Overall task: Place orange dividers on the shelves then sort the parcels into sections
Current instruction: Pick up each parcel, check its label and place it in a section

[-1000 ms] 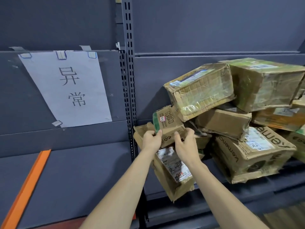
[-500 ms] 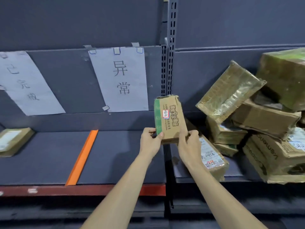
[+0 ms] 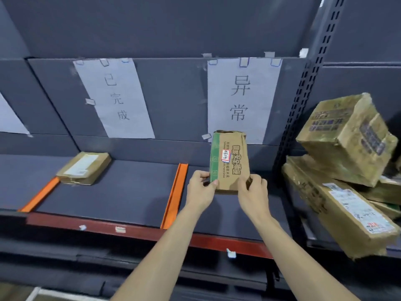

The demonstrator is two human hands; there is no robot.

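Note:
A small brown parcel [image 3: 230, 161] with a green edge and a red-bordered sticker stands upright between my hands, above the grey shelf [image 3: 130, 192]. My left hand [image 3: 200, 190] pinches its lower left corner and my right hand [image 3: 252, 192] grips its lower right corner. It hangs over the rightmost shelf section, just right of an orange divider [image 3: 174, 195]. A second orange divider [image 3: 39, 195] lies further left. One flat brown parcel [image 3: 83, 168] rests in the section between the two dividers.
White paper signs [image 3: 242, 98] [image 3: 115, 98] with handwritten characters are taped to the back panel above the sections. A perforated upright post [image 3: 303, 101] separates this bay from the right bay, where several taped cardboard parcels [image 3: 345, 192] are piled. The shelf front edge [image 3: 130, 230] is red.
Both hands lifted the small parcel out of the pile on the right and carried it left to the section under the right-hand sign. My view has swung left with it.

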